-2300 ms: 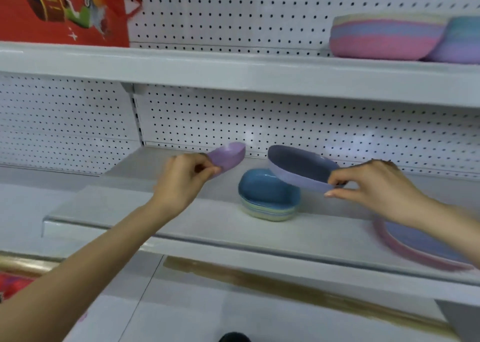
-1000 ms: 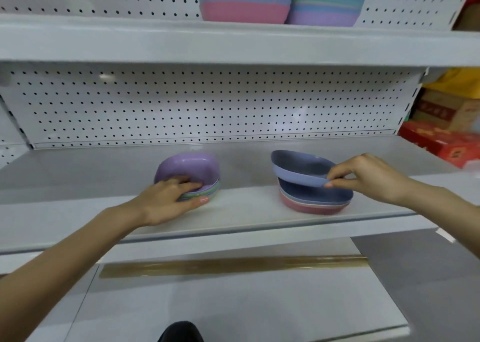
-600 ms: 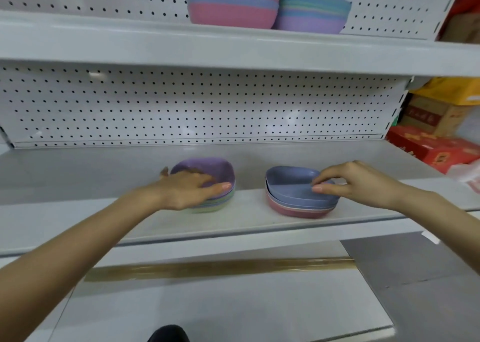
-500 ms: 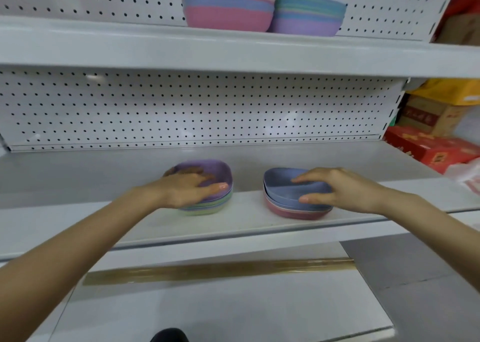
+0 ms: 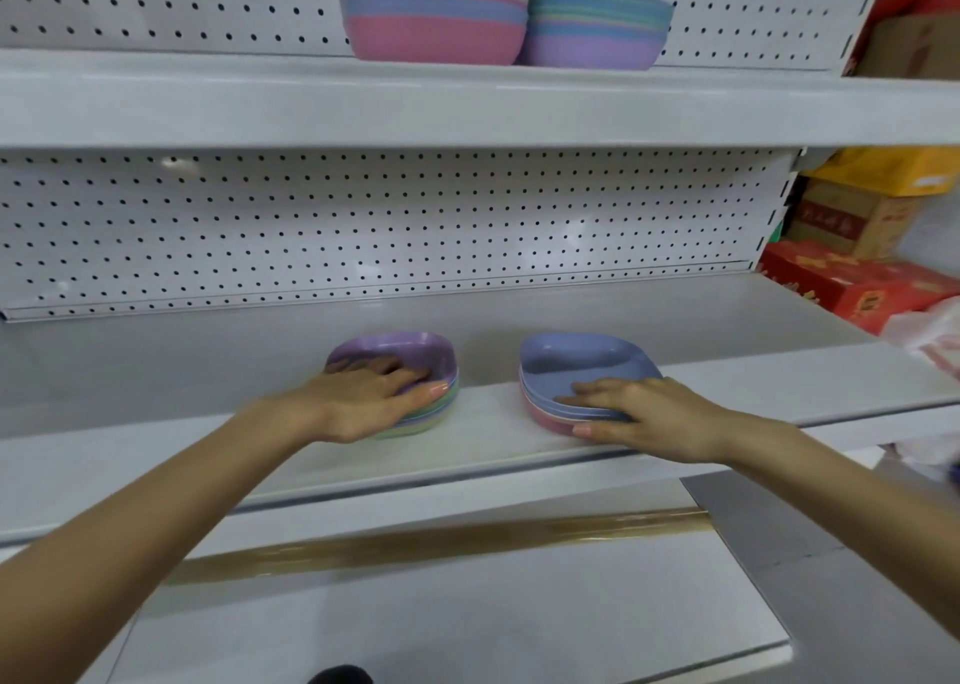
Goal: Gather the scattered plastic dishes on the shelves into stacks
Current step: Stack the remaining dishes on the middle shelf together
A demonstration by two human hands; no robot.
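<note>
On the middle shelf [image 5: 488, 439] stand two stacks. The left one is a stack of small bowls [image 5: 415, 366] with a purple bowl on top. My left hand [image 5: 371, 397] lies over its near rim, fingers inside the top bowl and thumb along the outside. The right one is a stack of divided plates [image 5: 582, 366], blue on top and pink at the bottom. My right hand [image 5: 644, 410] holds its near edge, fingers on the top rim and thumb against the bottom plate's side.
Two tall stacks of pastel bowls [image 5: 436, 18] [image 5: 597, 26] stand on the upper shelf [image 5: 208, 101]. Red and brown cartons [image 5: 862, 288] sit to the right of the shelving. A lower shelf [image 5: 467, 605] juts out below my arms.
My right hand set the blue plate down on the pink plate stack, lay flat on it, then slid back to its near edge. My left hand stayed on the bowl stack.
</note>
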